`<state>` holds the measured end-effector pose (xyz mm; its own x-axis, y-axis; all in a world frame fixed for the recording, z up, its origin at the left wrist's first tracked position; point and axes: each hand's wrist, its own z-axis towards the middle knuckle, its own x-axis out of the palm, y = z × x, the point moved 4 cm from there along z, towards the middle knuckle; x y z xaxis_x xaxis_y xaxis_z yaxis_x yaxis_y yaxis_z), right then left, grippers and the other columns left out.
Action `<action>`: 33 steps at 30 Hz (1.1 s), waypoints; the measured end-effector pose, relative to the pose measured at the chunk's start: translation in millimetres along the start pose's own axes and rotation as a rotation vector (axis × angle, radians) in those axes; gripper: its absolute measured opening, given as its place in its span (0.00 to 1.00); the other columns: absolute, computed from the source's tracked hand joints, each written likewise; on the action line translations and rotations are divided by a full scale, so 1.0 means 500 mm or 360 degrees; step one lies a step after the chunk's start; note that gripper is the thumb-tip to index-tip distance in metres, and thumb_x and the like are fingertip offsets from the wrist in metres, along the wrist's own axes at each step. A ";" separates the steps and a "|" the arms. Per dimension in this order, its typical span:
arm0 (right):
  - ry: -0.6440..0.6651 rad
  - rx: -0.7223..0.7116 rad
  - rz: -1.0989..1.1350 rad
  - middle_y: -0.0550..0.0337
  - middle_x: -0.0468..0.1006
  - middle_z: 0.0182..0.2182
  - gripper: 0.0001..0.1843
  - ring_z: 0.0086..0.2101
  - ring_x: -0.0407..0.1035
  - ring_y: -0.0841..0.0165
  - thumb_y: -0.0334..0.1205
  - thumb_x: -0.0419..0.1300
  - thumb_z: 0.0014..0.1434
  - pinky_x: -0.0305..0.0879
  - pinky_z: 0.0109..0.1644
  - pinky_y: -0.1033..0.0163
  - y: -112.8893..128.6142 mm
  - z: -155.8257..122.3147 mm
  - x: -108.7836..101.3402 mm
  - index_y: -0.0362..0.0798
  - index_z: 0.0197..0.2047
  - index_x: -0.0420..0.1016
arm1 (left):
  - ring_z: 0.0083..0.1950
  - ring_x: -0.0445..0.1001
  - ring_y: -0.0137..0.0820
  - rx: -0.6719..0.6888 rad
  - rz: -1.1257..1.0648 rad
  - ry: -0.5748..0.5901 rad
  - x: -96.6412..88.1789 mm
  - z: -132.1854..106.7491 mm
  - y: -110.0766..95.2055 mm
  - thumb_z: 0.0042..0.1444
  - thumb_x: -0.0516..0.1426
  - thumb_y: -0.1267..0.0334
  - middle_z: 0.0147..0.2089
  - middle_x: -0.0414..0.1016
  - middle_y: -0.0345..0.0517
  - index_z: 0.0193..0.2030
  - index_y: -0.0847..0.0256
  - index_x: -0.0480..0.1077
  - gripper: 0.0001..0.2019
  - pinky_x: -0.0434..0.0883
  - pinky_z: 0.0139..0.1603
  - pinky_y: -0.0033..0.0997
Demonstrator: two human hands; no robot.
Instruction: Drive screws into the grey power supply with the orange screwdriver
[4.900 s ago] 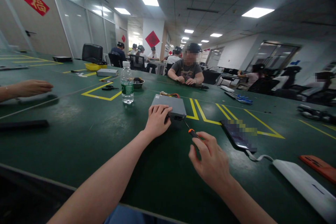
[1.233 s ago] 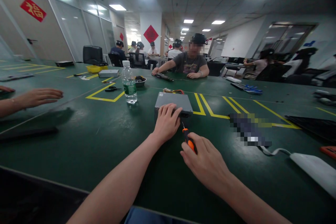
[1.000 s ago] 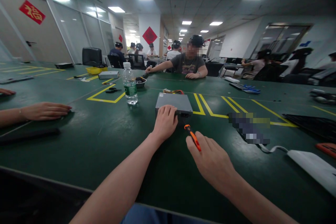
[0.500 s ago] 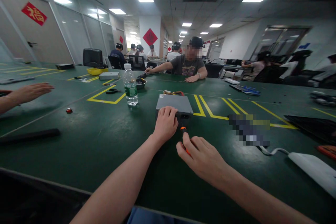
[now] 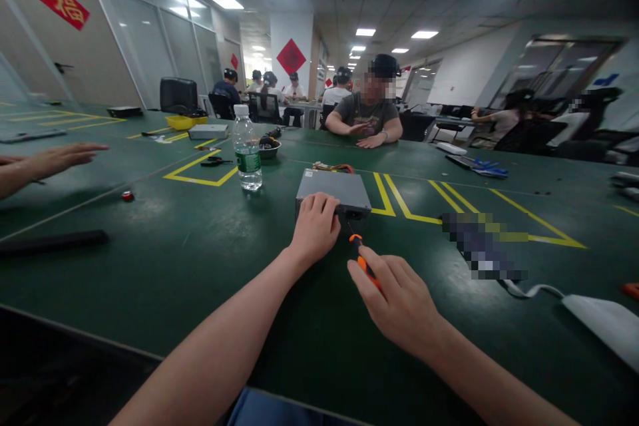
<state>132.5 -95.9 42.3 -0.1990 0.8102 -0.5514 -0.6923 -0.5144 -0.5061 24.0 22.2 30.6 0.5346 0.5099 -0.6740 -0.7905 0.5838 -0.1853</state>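
Note:
A grey metal computer power supply lies on the green table, with a bundle of coloured wires at its far side. My left hand rests over its near left edge, fingers bent around the front and gripping it. In my right hand is a screwdriver with an orange and black handle, held between thumb and fingers. Its thin shaft points up at the front face of the power supply, below the socket. Whether the tip touches the case is too small to tell.
A water bottle stands to the left, beside a small bowl. A black bar and another person's hand are at the left. At the right lie a blurred-out item and a white device. A co-worker sits opposite.
My right hand and the screwdriver have moved slightly right and back from the power supply. My left hand keeps its place on it. The co-worker opposite has drawn an outstretched arm back in.

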 end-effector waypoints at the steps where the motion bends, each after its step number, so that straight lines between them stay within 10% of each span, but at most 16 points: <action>1: 0.0007 -0.0007 -0.0044 0.46 0.71 0.40 0.12 0.32 0.65 0.68 0.29 0.51 0.57 0.62 0.36 0.61 -0.005 0.001 -0.001 0.45 0.45 0.63 | 0.48 0.61 0.37 -0.0004 0.0006 -0.0003 0.000 0.000 -0.001 0.53 0.50 0.69 0.46 0.64 0.48 0.44 0.60 0.62 0.11 0.60 0.52 0.39; 33: -0.0049 0.0169 0.0085 0.40 0.70 0.44 0.09 0.48 0.66 0.60 0.29 0.54 0.55 0.67 0.46 0.55 -0.011 0.003 0.012 0.42 0.41 0.63 | 0.45 0.61 0.37 -0.0081 0.0076 -0.0064 0.005 0.003 -0.004 0.53 0.52 0.66 0.43 0.63 0.48 0.42 0.60 0.62 0.09 0.62 0.48 0.37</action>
<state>134.2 -87.9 42.9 -0.2575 0.7915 -0.5542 -0.7494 -0.5257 -0.4025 27.4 23.4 30.4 0.5066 0.5622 -0.6536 -0.8290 0.5258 -0.1902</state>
